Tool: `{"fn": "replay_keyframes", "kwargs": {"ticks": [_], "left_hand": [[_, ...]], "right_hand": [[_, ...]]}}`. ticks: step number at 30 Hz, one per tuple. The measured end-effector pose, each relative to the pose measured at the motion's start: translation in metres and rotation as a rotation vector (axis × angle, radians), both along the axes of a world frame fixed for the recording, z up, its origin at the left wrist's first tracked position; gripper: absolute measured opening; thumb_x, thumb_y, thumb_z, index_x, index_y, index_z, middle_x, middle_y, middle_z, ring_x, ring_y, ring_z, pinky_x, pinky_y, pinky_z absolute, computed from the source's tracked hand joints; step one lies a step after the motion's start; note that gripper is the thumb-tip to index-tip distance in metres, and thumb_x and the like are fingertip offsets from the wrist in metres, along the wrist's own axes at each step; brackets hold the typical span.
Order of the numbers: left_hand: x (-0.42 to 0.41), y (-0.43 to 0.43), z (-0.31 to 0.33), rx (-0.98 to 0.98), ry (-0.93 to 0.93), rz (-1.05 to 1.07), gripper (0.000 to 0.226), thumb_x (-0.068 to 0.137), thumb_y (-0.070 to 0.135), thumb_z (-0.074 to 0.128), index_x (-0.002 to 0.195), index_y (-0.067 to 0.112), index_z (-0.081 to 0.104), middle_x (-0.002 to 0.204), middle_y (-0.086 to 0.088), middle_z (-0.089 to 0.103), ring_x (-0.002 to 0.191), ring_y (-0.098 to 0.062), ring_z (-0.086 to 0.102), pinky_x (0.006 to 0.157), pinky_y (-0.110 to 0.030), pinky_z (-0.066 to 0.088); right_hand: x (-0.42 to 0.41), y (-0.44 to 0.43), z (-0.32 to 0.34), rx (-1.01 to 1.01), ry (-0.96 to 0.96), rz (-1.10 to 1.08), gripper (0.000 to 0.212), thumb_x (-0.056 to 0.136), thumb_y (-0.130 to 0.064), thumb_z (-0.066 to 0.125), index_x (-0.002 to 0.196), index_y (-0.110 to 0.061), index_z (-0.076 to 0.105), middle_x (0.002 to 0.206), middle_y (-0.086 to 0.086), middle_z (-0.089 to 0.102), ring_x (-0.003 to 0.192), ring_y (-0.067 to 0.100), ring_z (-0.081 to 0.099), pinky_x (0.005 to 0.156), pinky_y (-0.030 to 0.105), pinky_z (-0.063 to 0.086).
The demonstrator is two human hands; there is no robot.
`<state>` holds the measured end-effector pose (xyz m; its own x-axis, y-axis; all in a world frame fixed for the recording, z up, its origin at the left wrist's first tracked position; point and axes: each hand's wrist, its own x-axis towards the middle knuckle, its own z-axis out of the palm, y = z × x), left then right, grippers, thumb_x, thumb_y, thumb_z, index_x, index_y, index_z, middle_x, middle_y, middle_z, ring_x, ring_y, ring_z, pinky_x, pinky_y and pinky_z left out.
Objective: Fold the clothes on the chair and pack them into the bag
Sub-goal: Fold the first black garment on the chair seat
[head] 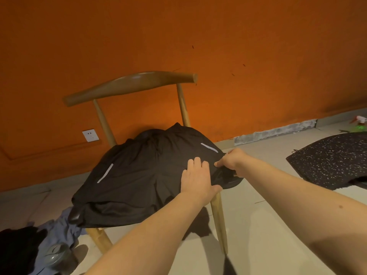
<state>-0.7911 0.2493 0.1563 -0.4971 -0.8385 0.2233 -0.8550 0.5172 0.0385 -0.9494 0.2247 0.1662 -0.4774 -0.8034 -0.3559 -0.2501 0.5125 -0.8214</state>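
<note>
Nearest, at the lower left on the floor, lies a blue-grey garment (59, 229), crumpled, beside a dark heap (17, 249). I cannot tell whether this heap is clothing or the bag. No bag is plainly visible, so I judge that the packing is not yet begun and at least this blue-grey piece is left to fold.

A little farther, on the seat of the wooden chair (131, 84), the black shorts (135, 175) are spread out. They cover nearly the whole seat, and their near left corner hangs over the edge. The left hand (196, 176) lies flat on the right part of the cloth with straight fingers, pressing it down and gripping nothing. Just to the right of it, the right hand (231, 161) pinches the right edge of the shorts between thumb and curled fingers. To my judgement this is the start of the first fold: the shorts are smoothed but no fold is made.

The shorts are thin and soft, with many small wrinkles and a gathered waist at the far side. Two pale grey stripes are on them, one at the left and one at the far right.

Behind the chair is an orange wall with a white socket (90, 135), and at the right lies a black speckled mat (333, 159).
</note>
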Motion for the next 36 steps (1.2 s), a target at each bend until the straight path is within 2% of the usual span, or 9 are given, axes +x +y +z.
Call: {"fn": "replay_keyframes", "kwargs": {"ticks": [7,10,13,16,19,22,28,30,36], "left_hand": [[0.005,0.002,0.002,-0.012,0.042,-0.067,0.046,0.098,0.056,0.051,0.125,0.020,0.050,0.120,-0.001,0.044,0.114,-0.021,0.041,0.088,-0.036,0.049],[0.011,0.000,0.010,0.097,0.265,-0.025,0.029,0.098,0.049,0.052,0.114,0.024,0.054,0.110,0.006,0.048,0.109,-0.017,0.047,0.080,-0.034,0.051],[0.013,-0.001,0.021,0.212,0.470,0.043,0.044,0.083,0.058,0.066,0.115,0.032,0.050,0.108,0.012,0.051,0.100,-0.015,0.055,0.079,-0.041,0.056],[0.014,-0.005,0.032,0.244,0.583,0.103,0.055,0.075,0.059,0.075,0.115,0.034,0.047,0.109,0.013,0.054,0.095,-0.016,0.060,0.079,-0.044,0.057],[0.021,-0.012,0.038,0.239,0.624,0.088,0.043,0.083,0.047,0.076,0.115,0.033,0.052,0.104,0.012,0.062,0.092,-0.015,0.062,0.079,-0.043,0.057],[0.028,-0.018,0.040,0.246,0.616,0.082,0.031,0.090,0.032,0.073,0.118,0.031,0.059,0.096,0.011,0.066,0.084,-0.014,0.063,0.070,-0.038,0.056],[0.038,-0.029,0.040,0.280,0.730,0.096,0.017,0.094,0.018,0.068,0.107,0.029,0.067,0.085,0.010,0.068,0.068,-0.009,0.060,0.052,-0.021,0.035],[0.041,-0.031,0.042,0.290,0.775,0.078,0.014,0.094,0.017,0.067,0.100,0.030,0.067,0.075,0.009,0.065,0.059,-0.008,0.054,0.051,-0.020,0.034],[0.051,-0.040,0.055,0.346,0.961,0.039,0.012,0.093,0.014,0.067,0.099,0.024,0.069,0.084,0.009,0.068,0.071,-0.005,0.061,0.056,-0.012,0.043]], "right_hand": [[-0.006,-0.002,0.006,-0.051,-0.135,0.035,0.022,0.086,-0.012,0.080,0.103,-0.001,0.071,0.096,0.016,0.076,0.086,0.033,0.074,0.078,0.043,0.064],[0.003,0.001,0.020,-0.119,-0.482,0.086,0.025,0.092,-0.006,0.071,0.114,0.005,0.068,0.107,0.019,0.076,0.091,0.030,0.074,0.070,0.037,0.062],[0.020,0.004,0.033,-0.114,-0.740,0.185,0.015,0.098,-0.006,0.060,0.107,0.005,0.067,0.101,0.019,0.074,0.088,0.031,0.072,0.076,0.041,0.060],[0.031,-0.001,0.042,-0.111,-0.717,0.216,0.015,0.094,-0.007,0.061,0.104,0.002,0.066,0.101,0.019,0.071,0.088,0.033,0.071,0.087,0.045,0.058],[0.036,-0.009,0.052,-0.115,-0.697,0.229,0.015,0.091,-0.003,0.059,0.104,0.003,0.063,0.100,0.018,0.068,0.079,0.030,0.070,0.077,0.039,0.060],[0.037,-0.020,0.058,-0.075,-0.634,0.210,0.016,0.088,0.001,0.057,0.104,0.002,0.060,0.106,0.020,0.064,0.086,0.032,0.069,0.087,0.040,0.061],[0.033,-0.035,0.068,0.017,-0.349,0.181,0.011,0.089,-0.011,0.066,0.100,-0.007,0.066,0.105,0.011,0.071,0.099,0.026,0.071,0.093,0.035,0.057],[0.032,-0.047,0.067,-0.018,-0.393,0.138,0.022,0.091,-0.020,0.071,0.108,-0.008,0.066,0.111,0.012,0.070,0.103,0.028,0.069,0.097,0.042,0.056],[0.041,-0.095,0.062,-0.094,-0.547,0.019,0.036,0.096,-0.027,0.070,0.121,-0.003,0.062,0.120,0.018,0.066,0.100,0.033,0.069,0.094,0.049,0.058]]}}
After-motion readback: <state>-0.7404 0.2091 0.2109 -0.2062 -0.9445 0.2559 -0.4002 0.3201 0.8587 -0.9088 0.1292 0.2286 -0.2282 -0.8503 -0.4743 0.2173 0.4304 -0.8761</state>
